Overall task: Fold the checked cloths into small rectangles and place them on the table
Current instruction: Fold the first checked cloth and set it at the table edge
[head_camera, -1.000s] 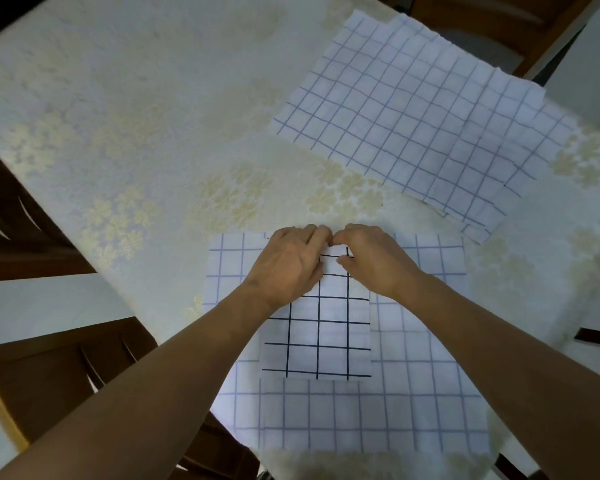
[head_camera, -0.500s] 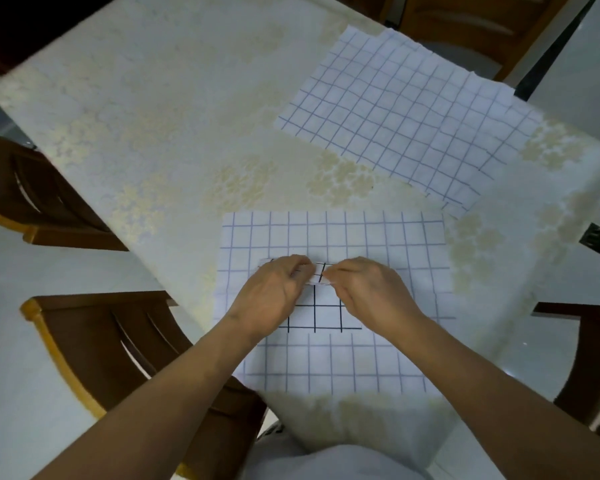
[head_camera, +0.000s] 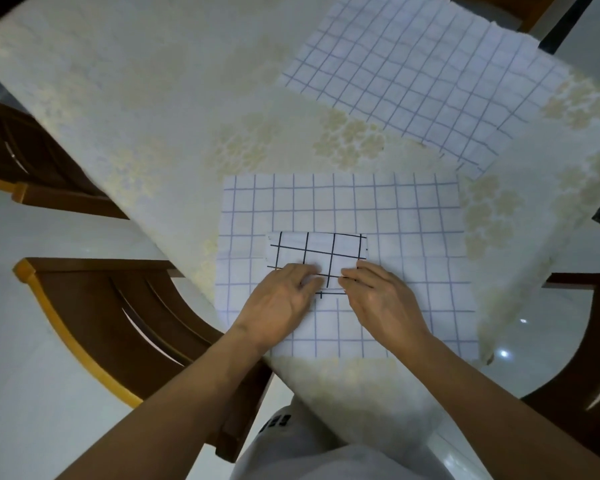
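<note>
Item: small folded white cloth with black check lines (head_camera: 317, 249)
Location: flat on a larger white cloth with blue checks (head_camera: 343, 206), near the front edge of the cream floral-covered table (head_camera: 153, 98)
Handling: likely light, limp and prone to unfolding; best taken along its near edge
Left hand (head_camera: 279, 304): fingers curled, pinching that near edge
Right hand (head_camera: 383, 299): thumb and fingers pinching the same edge, just beside the left
Beyond: a second blue-checked cloth (head_camera: 430, 81), spread flat, well apart

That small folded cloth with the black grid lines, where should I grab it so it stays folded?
Probably its near edge, from your side, where the left hand and right hand sit. The small black-grid folded cloth lies flat on the larger blue-checked cloth, and its loose layers seem to end there, so pinching them together at both corners should keep it folded.
</note>
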Demonstrator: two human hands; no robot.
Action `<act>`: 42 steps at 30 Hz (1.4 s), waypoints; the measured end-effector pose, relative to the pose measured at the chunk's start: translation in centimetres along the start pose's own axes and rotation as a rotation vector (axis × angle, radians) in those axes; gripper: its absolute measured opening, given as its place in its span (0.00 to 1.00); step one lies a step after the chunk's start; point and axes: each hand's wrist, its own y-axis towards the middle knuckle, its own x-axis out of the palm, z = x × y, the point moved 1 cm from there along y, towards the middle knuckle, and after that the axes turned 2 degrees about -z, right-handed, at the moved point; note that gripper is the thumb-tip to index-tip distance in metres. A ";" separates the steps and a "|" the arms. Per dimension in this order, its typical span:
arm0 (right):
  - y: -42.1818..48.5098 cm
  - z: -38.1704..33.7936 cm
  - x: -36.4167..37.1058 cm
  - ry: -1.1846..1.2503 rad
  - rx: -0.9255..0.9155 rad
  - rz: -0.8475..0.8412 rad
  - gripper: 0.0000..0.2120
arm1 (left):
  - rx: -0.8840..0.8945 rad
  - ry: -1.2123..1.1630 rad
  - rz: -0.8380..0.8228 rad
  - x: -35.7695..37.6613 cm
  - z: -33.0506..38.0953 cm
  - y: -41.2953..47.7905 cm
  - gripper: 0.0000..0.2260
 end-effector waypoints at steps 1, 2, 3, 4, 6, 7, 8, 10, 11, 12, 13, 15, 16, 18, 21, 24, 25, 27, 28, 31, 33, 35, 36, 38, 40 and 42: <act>-0.3 0.0 0.1 -0.003 0.003 0.005 0.13 | 0.018 -0.003 0.004 0.3 0.0 -0.1 0.15; -0.6 0.1 0.3 -0.008 0.004 0.008 0.12 | 0.021 -0.005 0.006 0.3 0.0 -0.2 0.14; -0.8 0.1 0.3 -0.015 0.007 0.011 0.11 | 0.022 -0.003 0.023 0.2 -0.1 -0.1 0.14; -1.1 0.1 0.4 -0.025 0.009 0.013 0.10 | 0.023 0.001 0.051 0.0 -0.4 0.1 0.14; -1.6 0.2 0.4 -0.040 0.013 0.011 0.08 | 0.021 0.017 0.099 -0.5 -1.0 0.7 0.17; -1.8 0.2 0.3 -0.047 0.008 0.016 0.05 | 0.026 0.028 0.114 -0.8 -1.3 1.1 0.19; -1.8 0.2 0.2 -0.052 0.004 0.027 0.03 | 0.033 0.040 0.120 -0.9 -1.7 1.7 0.21; -1.4 0.2 -0.2 -0.053 0.011 0.065 0.06 | 0.035 0.077 0.088 -0.8 -2.3 3.0 0.24; -0.8 0.2 -0.4 -0.052 0.023 0.101 0.07 | 0.023 0.103 0.057 -0.5 -2.6 3.5 0.26; -0.1 0.2 -0.5 -0.046 0.043 0.136 0.07 | 0.005 0.127 0.025 -0.1 -2.9 3.9 0.28; 0.8 0.2 -0.5 -0.038 0.068 0.161 0.08 | -0.015 0.144 -0.005 0.4 -3.0 4.1 0.29; 2.9 0.0 -0.3 -0.037 0.121 0.160 0.12 | -0.050 0.159 -0.059 1.5 -3.0 4.2 0.31; 3.8 -0.1 0.0 -0.046 0.142 0.125 0.15 | -0.063 0.161 -0.070 2.0 -2.9 4.2 0.32; 5.4 -0.4 0.9 -0.058 0.173 0.010 0.23 | -0.091 0.148 -0.063 2.7 -2.4 4.0 0.32; 6.2 -0.6 2.3 -0.114 0.171 -0.174 0.32 | -0.142 0.120 -0.043 3.4 -1.6 3.7 0.31; 5.4 0.2 3.4 -0.171 0.166 -0.283 0.37 | -0.177 0.109 -0.029 3.9 -1.4 3.6 0.31; 4.9 0.5 3.5 -0.189 0.168 -0.302 0.37 | -0.176 0.118 -0.024 4.1 -1.4 3.5 0.31; 3.9 1.4 3.6 -0.232 0.166 -0.328 0.38 | -0.177 0.121 -0.015 4.4 -1.5 3.3 0.32; 3.5 1.8 3.6 -0.255 0.164 -0.340 0.39 | -0.184 0.115 -0.018 4.6 -1.6 3.1 0.32; 2.7 2.9 3.1 -0.297 0.169 -0.355 0.40 | -0.196 0.105 -0.051 4.4 -2.0 2.0 0.34; 2.2 3.3 2.5 -0.308 0.181 -0.372 0.40 | -0.199 0.111 -0.076 3.9 -2.1 1.1 0.33; 2.0 3.4 2.0 -0.307 0.220 -0.370 0.39 | -0.216 0.099 -0.035 2.8 -2.2 0.8 0.30; 2.2 3.2 1.7 -0.294 0.249 -0.342 0.37 | -0.212 0.081 0.013 2.3 -2.2 1.1 0.28; 3.4 1.9 1.7 -0.266 0.251 -0.276 0.34 | -0.184 0.063 0.110 1.8 -2.2 2.5 0.25; 4.8 0.3 2.6 -0.222 0.193 -0.238 0.30 | -0.166 0.055 0.125 2.2 -2.0 4.2 0.25; 5.4 -0.4 3.5 -0.171 0.185 -0.250 0.29 | -0.189 0.051 0.076 3.3 -1.9 4.9 0.25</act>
